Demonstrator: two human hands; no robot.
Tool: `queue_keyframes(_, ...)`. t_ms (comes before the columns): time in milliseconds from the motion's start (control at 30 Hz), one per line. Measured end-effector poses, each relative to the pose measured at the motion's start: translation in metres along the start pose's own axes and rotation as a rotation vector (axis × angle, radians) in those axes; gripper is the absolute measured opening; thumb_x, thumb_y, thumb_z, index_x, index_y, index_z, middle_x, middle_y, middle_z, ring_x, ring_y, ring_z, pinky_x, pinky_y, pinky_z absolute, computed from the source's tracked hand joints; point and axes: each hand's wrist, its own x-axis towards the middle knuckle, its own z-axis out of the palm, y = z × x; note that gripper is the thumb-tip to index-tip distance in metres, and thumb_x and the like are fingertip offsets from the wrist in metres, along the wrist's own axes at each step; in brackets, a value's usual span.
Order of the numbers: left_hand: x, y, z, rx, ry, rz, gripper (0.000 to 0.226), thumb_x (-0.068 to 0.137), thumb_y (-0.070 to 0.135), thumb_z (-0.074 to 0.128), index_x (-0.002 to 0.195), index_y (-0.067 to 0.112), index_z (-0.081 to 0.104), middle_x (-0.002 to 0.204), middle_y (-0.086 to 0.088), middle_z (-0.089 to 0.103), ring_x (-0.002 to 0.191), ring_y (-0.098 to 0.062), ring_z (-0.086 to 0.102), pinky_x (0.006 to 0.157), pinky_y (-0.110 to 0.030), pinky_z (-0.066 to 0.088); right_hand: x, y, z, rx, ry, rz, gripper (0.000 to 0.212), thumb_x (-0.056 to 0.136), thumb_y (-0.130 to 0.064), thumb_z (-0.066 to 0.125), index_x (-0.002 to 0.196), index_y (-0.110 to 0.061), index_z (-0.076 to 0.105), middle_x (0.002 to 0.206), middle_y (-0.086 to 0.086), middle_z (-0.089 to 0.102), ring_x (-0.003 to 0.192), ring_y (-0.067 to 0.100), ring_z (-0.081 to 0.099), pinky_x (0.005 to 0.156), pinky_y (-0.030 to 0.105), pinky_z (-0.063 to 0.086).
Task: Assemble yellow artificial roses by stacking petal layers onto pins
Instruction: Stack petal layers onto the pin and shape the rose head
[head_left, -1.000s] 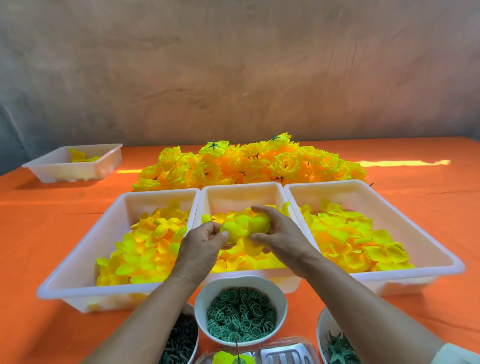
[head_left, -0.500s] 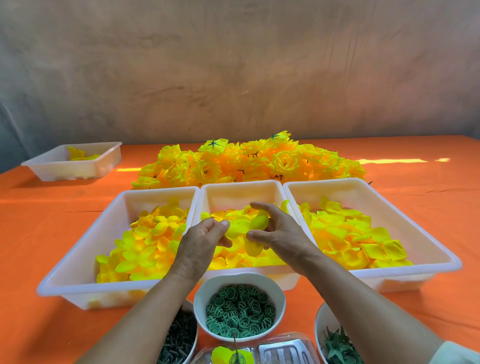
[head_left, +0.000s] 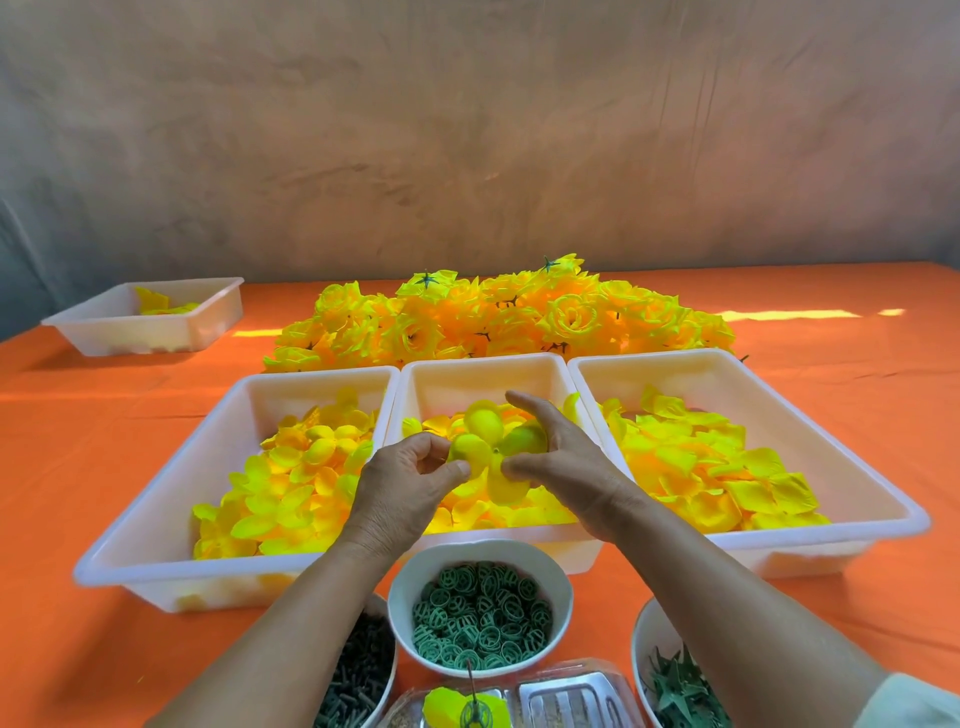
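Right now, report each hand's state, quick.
Left hand: pinches the yellow petal layer.
Right hand: pinches the same layer from the other side.

No writing, label, brand, number or sign can be read. The white plastic trays (head_left: 171, 483) at the centre, the round white bowl of green rings (head_left: 408, 582) at 6 o'clock and the clear plastic box (head_left: 571, 696) below it show only plain surfaces.
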Motion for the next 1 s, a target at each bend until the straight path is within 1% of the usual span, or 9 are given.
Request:
queue_keyframes(67, -0.001, 0.0, 0.0, 0.0, -0.012, -0.002, 0.009, 0.074, 0.031, 0.078, 0.079, 0.026, 0.073, 0.077, 0.001, 0.075, 0.078, -0.018, 0.069, 0.077, -0.036, 0.055, 0.0, 0.0, 0.001, 0.013, 0.026, 0.012, 0.067, 0.079, -0.017, 0.075, 0.137, -0.036, 0.047, 0.113, 0.0, 0.056, 0.09, 0.011, 0.056, 0.069, 0.017, 0.044)
queue_keyframes(167, -0.001, 0.001, -0.001, -0.021, -0.026, -0.004, 0.004, 0.082, 0.021, 0.075, 0.079, 0.023, 0.075, 0.075, 0.002, 0.075, 0.077, -0.015, 0.072, 0.082, -0.038, 0.056, 0.0, 0.002, 0.002, -0.028, 0.074, -0.005, 0.057, 0.084, -0.01, 0.07, 0.132, -0.035, 0.052, 0.1, -0.003, 0.055, 0.08, 0.006, 0.053, 0.064, 0.01, 0.043)
queue_keyframes(233, -0.001, 0.003, -0.001, -0.045, -0.031, -0.027, 0.015, 0.088, 0.018, 0.068, 0.075, 0.021, 0.075, 0.072, 0.002, 0.075, 0.074, -0.013, 0.072, 0.084, -0.037, 0.055, -0.001, 0.001, 0.002, -0.046, 0.075, -0.006, 0.058, 0.083, -0.006, 0.07, 0.13, -0.036, 0.053, 0.097, -0.006, 0.054, 0.079, 0.005, 0.054, 0.061, 0.005, 0.043)
queue_keyframes(433, -0.003, 0.005, -0.002, -0.039, -0.065, -0.073, 0.018, 0.09, 0.02, 0.064, 0.075, 0.019, 0.073, 0.071, 0.0, 0.075, 0.076, -0.015, 0.072, 0.079, -0.03, 0.048, -0.001, -0.002, 0.004, -0.022, 0.061, 0.026, 0.055, 0.08, -0.001, 0.071, 0.122, -0.034, 0.058, 0.095, 0.001, 0.056, 0.076, 0.011, 0.055, 0.064, 0.013, 0.048)
queue_keyframes(567, 0.004, 0.012, -0.011, -0.283, -0.087, -0.11, 0.022, 0.094, 0.007, 0.055, 0.082, 0.005, 0.073, 0.072, -0.007, 0.074, 0.067, -0.015, 0.07, 0.073, -0.026, 0.051, 0.001, -0.012, 0.002, 0.055, 0.067, 0.065, 0.049, 0.08, 0.0, 0.071, 0.122, -0.023, 0.061, 0.083, 0.001, 0.057, 0.065, 0.009, 0.053, 0.054, 0.013, 0.044)
queue_keyframes(633, 0.006, 0.015, -0.018, -0.429, -0.111, -0.162, 0.032, 0.098, 0.013, 0.046, 0.083, 0.003, 0.073, 0.078, -0.011, 0.075, 0.072, -0.02, 0.071, 0.068, -0.026, 0.055, 0.001, -0.019, 0.001, 0.052, 0.08, 0.066, 0.05, 0.08, -0.001, 0.072, 0.124, -0.023, 0.06, 0.085, 0.001, 0.058, 0.068, 0.009, 0.055, 0.052, 0.013, 0.043)
queue_keyframes(700, 0.005, 0.019, -0.024, -0.507, -0.134, -0.272, 0.046, 0.101, 0.032, 0.041, 0.082, 0.007, 0.075, 0.085, -0.014, 0.076, 0.077, -0.023, 0.073, 0.072, -0.03, 0.054, -0.001, -0.027, 0.002, 0.051, 0.081, 0.058, 0.051, 0.079, -0.003, 0.073, 0.124, -0.024, 0.059, 0.091, 0.004, 0.058, 0.073, 0.012, 0.056, 0.056, 0.016, 0.044)
queue_keyframes(833, -0.002, 0.029, -0.029, -0.42, -0.231, -0.364, 0.058, 0.079, 0.067, 0.049, 0.091, 0.017, 0.074, 0.094, -0.013, 0.076, 0.083, -0.024, 0.074, 0.087, -0.038, 0.046, -0.009, -0.039, 0.006, 0.068, 0.083, 0.017, 0.05, 0.079, -0.004, 0.074, 0.121, -0.027, 0.059, 0.094, 0.008, 0.06, 0.077, 0.015, 0.057, 0.063, 0.022, 0.047)
queue_keyframes(1000, -0.02, 0.05, -0.03, -0.436, -0.259, -0.297, 0.059, 0.061, 0.046, 0.074, 0.109, 0.016, 0.058, 0.09, -0.003, 0.076, 0.082, -0.024, 0.074, 0.083, -0.038, 0.053, -0.024, -0.051, 0.014, 0.098, 0.059, -0.038, 0.048, 0.08, -0.004, 0.073, 0.118, -0.03, 0.059, 0.09, 0.005, 0.061, 0.076, 0.012, 0.059, 0.064, 0.021, 0.049)
